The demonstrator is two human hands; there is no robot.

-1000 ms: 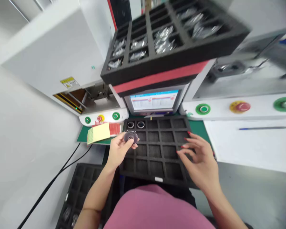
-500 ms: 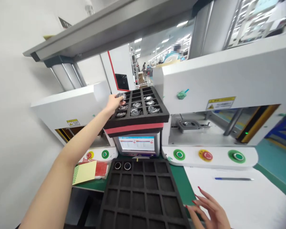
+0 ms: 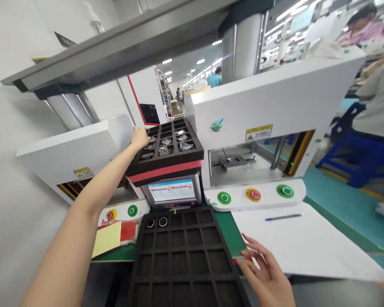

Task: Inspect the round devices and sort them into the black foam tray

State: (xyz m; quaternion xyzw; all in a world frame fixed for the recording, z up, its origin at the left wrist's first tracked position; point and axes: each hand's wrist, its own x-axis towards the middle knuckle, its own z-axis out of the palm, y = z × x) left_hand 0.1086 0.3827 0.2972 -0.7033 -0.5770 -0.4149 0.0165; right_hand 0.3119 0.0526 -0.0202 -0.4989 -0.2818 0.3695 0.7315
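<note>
My left hand [image 3: 140, 137] is at the left rim of the raised black foam tray [image 3: 166, 161]. Its fingers are mostly turned away from view, so I cannot tell what they hold. Several small dark parts in clear plastic wrap [image 3: 164, 151] lie in that tray's compartments. Over the table's front edge, beside the white paper [image 3: 294, 238], hovers my right hand [image 3: 264, 273], fingers apart and loosely bent, nothing visible in them. A lower black foam tray [image 3: 169, 249] lies between my arms; two round dark pieces with silvery rims [image 3: 163, 221] sit in its back left compartments.
White press machines with green and red buttons [image 3: 255, 195] stand left and right. A small screen [image 3: 171, 190] is under the raised tray. A blue pen [image 3: 283, 217] lies on the paper; a yellow card [image 3: 107, 239] is at left. Blue stool [image 3: 348, 157] and people are beyond.
The view has swung to the right. Earlier a plastic-wrapped part showed in my left hand above the raised tray; now the hand is at the rim and that part is not visible there.
</note>
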